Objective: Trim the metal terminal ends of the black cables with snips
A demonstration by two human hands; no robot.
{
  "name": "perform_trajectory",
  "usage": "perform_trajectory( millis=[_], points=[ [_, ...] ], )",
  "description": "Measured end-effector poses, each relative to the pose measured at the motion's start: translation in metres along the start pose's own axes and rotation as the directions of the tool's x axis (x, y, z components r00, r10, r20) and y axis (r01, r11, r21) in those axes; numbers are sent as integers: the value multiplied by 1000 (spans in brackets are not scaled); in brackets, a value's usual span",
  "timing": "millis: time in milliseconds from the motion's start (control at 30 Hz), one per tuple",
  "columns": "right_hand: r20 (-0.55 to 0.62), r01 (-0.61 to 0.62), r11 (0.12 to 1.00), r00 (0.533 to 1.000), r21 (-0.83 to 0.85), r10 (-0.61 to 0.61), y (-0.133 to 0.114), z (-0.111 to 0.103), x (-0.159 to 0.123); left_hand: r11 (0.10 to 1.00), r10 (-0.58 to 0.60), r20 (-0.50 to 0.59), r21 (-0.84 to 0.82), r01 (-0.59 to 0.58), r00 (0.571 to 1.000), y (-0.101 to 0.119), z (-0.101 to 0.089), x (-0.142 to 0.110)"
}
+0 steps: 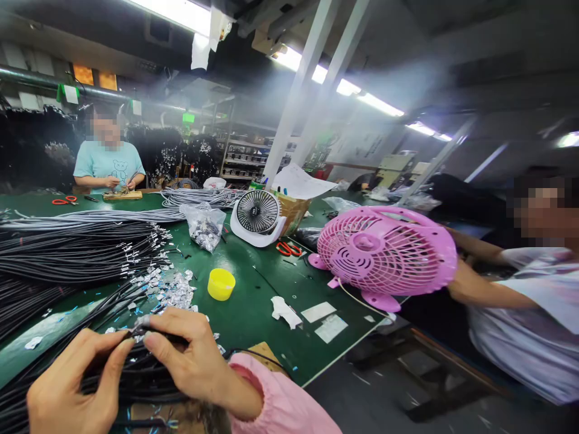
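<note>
My left hand (75,380) pinches a thin black cable (125,334) between thumb and forefinger, close to its end. Against the same spot, the thumb and forefinger of my right hand (192,349) are closed on the cable's end, where something silvery shows between the fingertips. Below my hands lie more black cables (149,377), partly hidden by them. A brown board (185,419) with stripped coloured wire ends sits at the bottom edge. Just beyond my fingers is a heap of silver foil scraps (178,292).
On the green table (253,313) are bundled black cables (67,250), grey cables (113,217), a yellow cup (221,284), a plastic bag (204,228), a white fan (257,214), red-handled scissors (288,248) and a pink fan (384,250). One person (108,163) sits opposite, another (529,301) at right.
</note>
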State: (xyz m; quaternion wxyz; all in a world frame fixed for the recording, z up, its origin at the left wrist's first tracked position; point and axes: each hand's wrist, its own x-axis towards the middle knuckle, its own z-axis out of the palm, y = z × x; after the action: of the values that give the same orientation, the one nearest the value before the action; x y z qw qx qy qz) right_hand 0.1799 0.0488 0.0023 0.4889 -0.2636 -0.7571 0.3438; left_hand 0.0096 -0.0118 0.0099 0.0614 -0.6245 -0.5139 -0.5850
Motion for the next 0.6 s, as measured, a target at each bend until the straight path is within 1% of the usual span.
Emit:
perform_trajectory(
  millis=[200,333,367,433,533,567,600],
  points=[
    [0,-28,1000,1000,-9,28,-1,0,-1,1000,-18,-15,-13,18,1000,0,0,-2],
    [-38,-5,1000,999,-26,4,3,1,-1,997,-73,27,10,73,997,1,1,0],
    [-39,-4,999,999,-36,2,3,1,-1,997,-81,65,10,80,995,1,0,3],
    [-24,-7,998,1000,-54,5,4,1,-2,994,-101,179,-23,107,979,2,-2,11],
    [7,10,998,1000,-69,-9,5,1,-2,969,-157,361,-123,214,919,3,-7,23],
    [6,18,997,1000,-69,-18,5,1,-2,957,-171,384,-156,246,908,3,-8,25],
    [-1,25,997,1000,-68,-26,4,0,-2,948,-183,376,-178,265,908,3,-9,27]
  ],
)
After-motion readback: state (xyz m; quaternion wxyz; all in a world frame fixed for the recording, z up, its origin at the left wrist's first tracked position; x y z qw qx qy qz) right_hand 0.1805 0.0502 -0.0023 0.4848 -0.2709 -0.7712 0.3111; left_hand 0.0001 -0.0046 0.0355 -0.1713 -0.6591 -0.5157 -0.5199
